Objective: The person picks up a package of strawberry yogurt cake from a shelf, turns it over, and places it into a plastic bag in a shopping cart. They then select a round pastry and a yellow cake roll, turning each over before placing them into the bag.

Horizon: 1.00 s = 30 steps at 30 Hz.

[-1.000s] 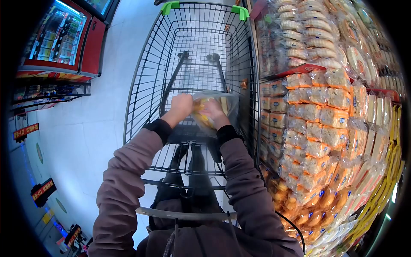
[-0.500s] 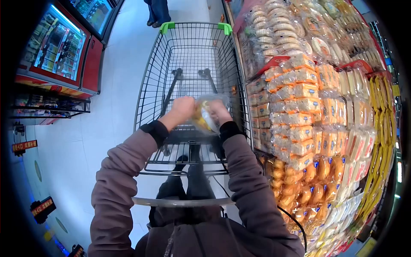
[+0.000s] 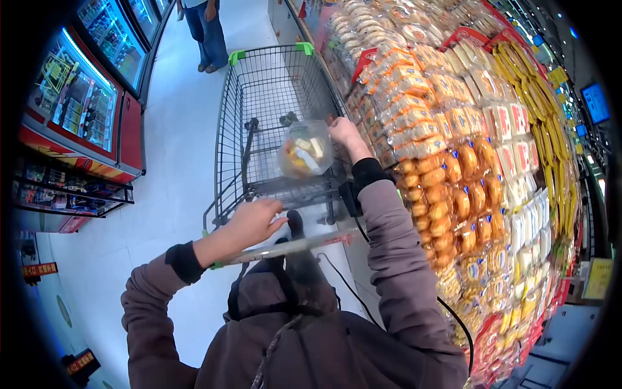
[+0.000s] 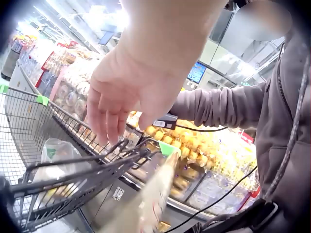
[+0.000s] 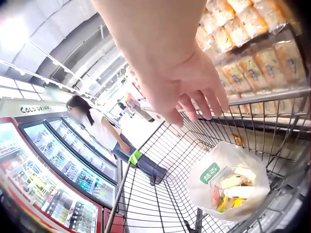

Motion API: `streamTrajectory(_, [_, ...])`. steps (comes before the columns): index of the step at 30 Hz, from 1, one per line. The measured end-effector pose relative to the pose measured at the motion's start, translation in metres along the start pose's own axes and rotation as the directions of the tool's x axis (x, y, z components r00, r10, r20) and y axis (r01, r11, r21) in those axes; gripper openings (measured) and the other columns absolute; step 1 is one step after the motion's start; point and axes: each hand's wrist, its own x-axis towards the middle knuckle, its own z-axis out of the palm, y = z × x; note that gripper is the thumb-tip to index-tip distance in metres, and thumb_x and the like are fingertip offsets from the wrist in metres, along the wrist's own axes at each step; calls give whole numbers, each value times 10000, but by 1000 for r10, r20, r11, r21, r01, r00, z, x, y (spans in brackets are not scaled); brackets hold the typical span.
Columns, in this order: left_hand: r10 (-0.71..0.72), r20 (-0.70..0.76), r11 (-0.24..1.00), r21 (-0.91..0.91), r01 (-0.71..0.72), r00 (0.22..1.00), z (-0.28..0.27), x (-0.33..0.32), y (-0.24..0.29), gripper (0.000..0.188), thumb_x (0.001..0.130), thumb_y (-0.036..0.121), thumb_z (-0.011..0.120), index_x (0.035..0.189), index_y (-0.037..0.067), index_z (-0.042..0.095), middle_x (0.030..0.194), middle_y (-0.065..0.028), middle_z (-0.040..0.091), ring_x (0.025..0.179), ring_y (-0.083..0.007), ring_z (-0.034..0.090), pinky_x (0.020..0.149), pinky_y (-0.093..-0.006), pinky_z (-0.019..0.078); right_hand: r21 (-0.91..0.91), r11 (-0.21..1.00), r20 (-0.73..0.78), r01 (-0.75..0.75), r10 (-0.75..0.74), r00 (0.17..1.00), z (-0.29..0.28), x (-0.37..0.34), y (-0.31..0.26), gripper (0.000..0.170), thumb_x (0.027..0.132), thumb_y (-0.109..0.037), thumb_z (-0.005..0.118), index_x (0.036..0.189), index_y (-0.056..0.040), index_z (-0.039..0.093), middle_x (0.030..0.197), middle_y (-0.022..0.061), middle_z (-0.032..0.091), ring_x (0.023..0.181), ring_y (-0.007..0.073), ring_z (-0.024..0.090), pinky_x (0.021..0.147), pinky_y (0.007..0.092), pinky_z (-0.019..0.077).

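A clear plastic bag point(image 3: 306, 152) with yellow and pale items inside sits in the wire shopping cart point(image 3: 269, 48), toward the end nearest the person. In the right wrist view the bag point(image 5: 260, 194) shows a green label. The left hand point(image 3: 253, 223) hovers just above the cart's handle bar point(image 3: 291, 248), its fingers loosely bent and holding nothing. Over the cart's right rim hangs the right hand point(image 3: 346, 133), to the right of the bag. In its wrist view that hand point(image 5: 187, 92) has relaxed fingers, apart from the bag.
Packaged bread point(image 3: 411, 91) and round golden buns point(image 3: 440, 220) are stacked on a display along the cart's right side. Drink coolers point(image 3: 81, 91) line the left. Another person point(image 3: 206, 42) stands in the aisle ahead. A black cable point(image 3: 346, 292) hangs beside the wearer.
Both hands have let go of the bag, which is now in the cart. The left hand moved back toward the handle, the right to the cart's right rim. The person ahead shows more fully.
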Motion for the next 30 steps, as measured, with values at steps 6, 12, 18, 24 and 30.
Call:
streamTrajectory(6, [-253,12,967,-2,253,967,40,-79,-28,302,843,315,490,763,33,559,718,-140,593,686,-324,578,580,-416,448,-85,991,-118,102,-111,987,-37,-120,14,265,749,-303,554,792,-47,607,791,167,626,823,329,595,742,401,461])
streamTrajectory(12, [-385,-43,915,111,388,922,51,-107,-32,510,883,396,362,646,19,610,597,-207,565,589,-386,563,579,-463,436,-149,979,1,139,-140,990,-47,-206,59,337,780,-372,522,747,-50,615,769,151,625,774,322,598,682,429,472])
streamTrajectory(18, [-526,-21,826,226,516,850,63,-104,-28,614,888,445,295,648,0,644,620,-220,580,611,-381,580,600,-449,450,-379,899,78,221,-207,975,-39,-241,107,558,820,-520,356,677,-68,650,695,160,619,701,328,601,638,412,468])
streamTrajectory(24, [-504,-241,755,344,558,830,79,-114,-14,564,864,399,325,636,-12,636,626,-219,585,612,-377,583,597,-460,446,-427,854,21,296,-318,948,-26,-253,118,419,764,-413,429,635,-82,651,629,100,619,614,293,605,560,392,458])
streamTrajectory(30, [-433,-366,727,398,559,824,98,-138,-13,469,822,311,362,633,-29,623,639,-231,582,606,-390,573,589,-473,440,-324,903,-87,283,-327,941,-24,-285,121,367,730,-363,451,611,-80,651,607,118,610,602,293,602,556,394,452])
